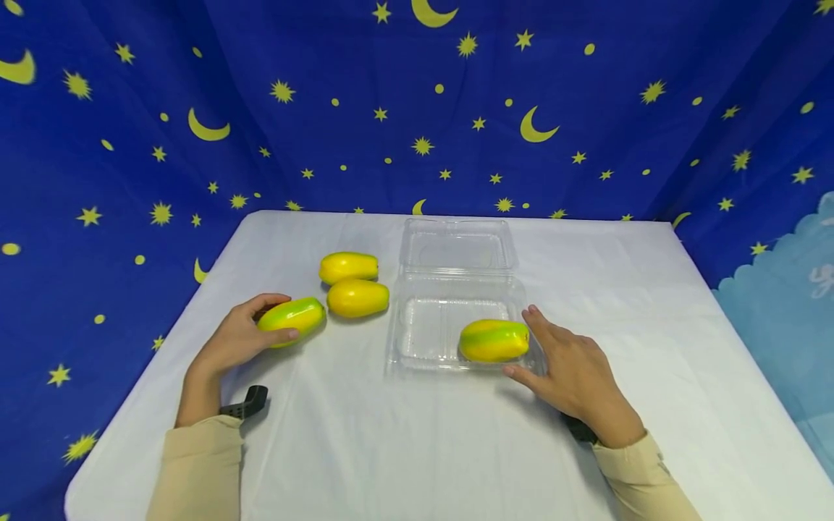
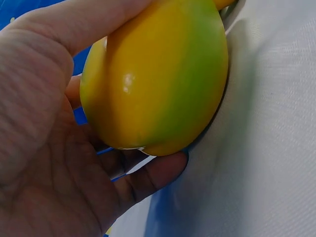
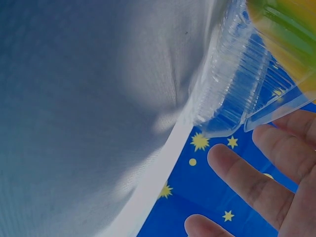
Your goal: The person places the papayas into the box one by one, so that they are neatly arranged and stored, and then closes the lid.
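A clear plastic clamshell box (image 1: pixel 417 340) lies open in the middle of the white table, its lid (image 1: pixel 456 246) folded back. One yellow-green mango (image 1: pixel 494 340) sits in the box's near right corner. My right hand (image 1: pixel 573 376) is open just right of the box, fingers straight beside its wall (image 3: pixel 232 94). My left hand (image 1: pixel 237 336) grips a second yellow-green mango (image 1: pixel 292 318) on the table left of the box; the left wrist view shows thumb and fingers curled round that mango (image 2: pixel 158 79). Two yellow mangoes (image 1: pixel 348 267) (image 1: pixel 357 298) lie between that one and the box.
The white tablecloth (image 1: pixel 417 449) covers the table, with its edges at left, right and near. A blue star-and-moon curtain (image 1: pixel 417 108) hangs behind and at both sides. A black wrist strap (image 1: pixel 247 404) shows by my left sleeve.
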{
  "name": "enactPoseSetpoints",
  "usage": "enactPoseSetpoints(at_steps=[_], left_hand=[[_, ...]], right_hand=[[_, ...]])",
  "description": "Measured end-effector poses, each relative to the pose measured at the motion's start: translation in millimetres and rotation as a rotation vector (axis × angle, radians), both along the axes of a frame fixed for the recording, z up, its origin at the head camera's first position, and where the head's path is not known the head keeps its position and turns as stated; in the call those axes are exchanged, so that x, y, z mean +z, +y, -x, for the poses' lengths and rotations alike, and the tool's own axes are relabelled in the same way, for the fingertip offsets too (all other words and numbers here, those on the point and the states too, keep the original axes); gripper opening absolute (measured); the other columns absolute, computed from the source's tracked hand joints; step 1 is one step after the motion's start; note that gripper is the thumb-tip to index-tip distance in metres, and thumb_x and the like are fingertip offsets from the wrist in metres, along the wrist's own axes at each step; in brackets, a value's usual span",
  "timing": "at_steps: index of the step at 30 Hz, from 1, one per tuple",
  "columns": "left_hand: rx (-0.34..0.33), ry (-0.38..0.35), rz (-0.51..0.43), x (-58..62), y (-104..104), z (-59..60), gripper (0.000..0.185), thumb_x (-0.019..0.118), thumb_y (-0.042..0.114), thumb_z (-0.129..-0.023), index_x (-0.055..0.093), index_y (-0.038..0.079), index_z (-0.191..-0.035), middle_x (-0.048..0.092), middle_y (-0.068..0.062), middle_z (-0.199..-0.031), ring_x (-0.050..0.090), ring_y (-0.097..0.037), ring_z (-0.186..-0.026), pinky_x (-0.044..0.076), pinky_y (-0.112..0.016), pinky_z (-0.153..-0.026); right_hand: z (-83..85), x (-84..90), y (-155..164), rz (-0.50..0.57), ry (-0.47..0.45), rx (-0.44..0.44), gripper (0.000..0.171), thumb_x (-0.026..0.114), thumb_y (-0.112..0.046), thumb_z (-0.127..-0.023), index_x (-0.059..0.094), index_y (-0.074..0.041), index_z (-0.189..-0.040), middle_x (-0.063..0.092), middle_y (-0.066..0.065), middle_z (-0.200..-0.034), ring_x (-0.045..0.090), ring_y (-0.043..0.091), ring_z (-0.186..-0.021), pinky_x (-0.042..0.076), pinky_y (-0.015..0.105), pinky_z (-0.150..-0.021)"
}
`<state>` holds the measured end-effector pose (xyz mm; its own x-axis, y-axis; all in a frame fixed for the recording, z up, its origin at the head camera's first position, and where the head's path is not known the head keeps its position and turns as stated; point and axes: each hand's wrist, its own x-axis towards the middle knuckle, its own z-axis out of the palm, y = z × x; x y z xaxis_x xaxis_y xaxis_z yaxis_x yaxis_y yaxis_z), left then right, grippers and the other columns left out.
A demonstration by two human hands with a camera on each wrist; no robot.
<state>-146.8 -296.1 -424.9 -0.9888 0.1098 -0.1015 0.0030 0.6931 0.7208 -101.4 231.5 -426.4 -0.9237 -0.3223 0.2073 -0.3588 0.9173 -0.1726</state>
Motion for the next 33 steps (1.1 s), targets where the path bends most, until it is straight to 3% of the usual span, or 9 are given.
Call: enactPoseSetpoints(at_steps=[12, 16, 23, 29, 33], left_hand=[[0.039, 0.023, -0.030, 5.9, -1, -3.7, 0.076, 0.080, 0.048, -0.083, 0.050, 0.012, -0.143, 0.053, -0.015, -0.144, 0.046, -0.035, -0.132, 0.034, -0.058, -0.110], [0.064, 0.058, -0.046, 8.4, -1, -4.3, 0.076, 0.080, 0.046, -0.083, 0.049, 0.012, -0.144, 0.053, -0.015, -0.143, 0.046, -0.035, -0.129, 0.037, -0.054, -0.106], [0.128, 0.163, -0.061, 12.7, 2, -2.7, 0.069, 0.079, 0.042, -0.086, 0.050, 0.019, -0.145, 0.058, -0.007, -0.135, 0.050, -0.020, -0.111, 0.043, -0.032, -0.088], [0.163, 0.233, -0.120, 18.0, 12, 3.7, 0.070, 0.078, 0.041, -0.087, 0.049, 0.018, -0.146, 0.057, -0.008, -0.140, 0.050, -0.015, -0.116, 0.041, -0.034, -0.096], [0.178, 0.247, -0.169, 21.4, 19, 8.3, 0.068, 0.078, 0.038, -0.087, 0.050, 0.017, -0.146, 0.056, -0.008, -0.139, 0.050, -0.014, -0.115, 0.042, -0.027, -0.094]], right_hand=[[-2.3, 0.2, 0, -0.008, 0.009, 0.002, 0.099, 0.058, -0.077, -0.083, 0.039, -0.010, -0.154, 0.049, 0.010, -0.153, 0.063, 0.037, -0.120, 0.054, 0.058, -0.086], [-1.4, 0.0, 0, -0.007, 0.014, 0.005, 0.099, 0.058, -0.077, -0.084, 0.039, -0.010, -0.154, 0.048, 0.010, -0.154, 0.062, 0.038, -0.123, 0.053, 0.058, -0.087], [-0.3, 1.1, 1, -0.002, 0.038, 0.020, 0.098, 0.060, -0.075, -0.084, 0.040, -0.009, -0.153, 0.049, 0.012, -0.153, 0.062, 0.038, -0.122, 0.055, 0.057, -0.084], [-0.9, 0.9, 0, 0.011, 0.027, 0.022, 0.098, 0.059, -0.075, -0.084, 0.040, -0.009, -0.153, 0.050, 0.012, -0.152, 0.062, 0.038, -0.123, 0.054, 0.057, -0.085], [-1.5, 1.2, 0, 0.009, 0.020, 0.019, 0.098, 0.059, -0.075, -0.084, 0.040, -0.009, -0.154, 0.049, 0.012, -0.153, 0.061, 0.038, -0.124, 0.054, 0.058, -0.085]])
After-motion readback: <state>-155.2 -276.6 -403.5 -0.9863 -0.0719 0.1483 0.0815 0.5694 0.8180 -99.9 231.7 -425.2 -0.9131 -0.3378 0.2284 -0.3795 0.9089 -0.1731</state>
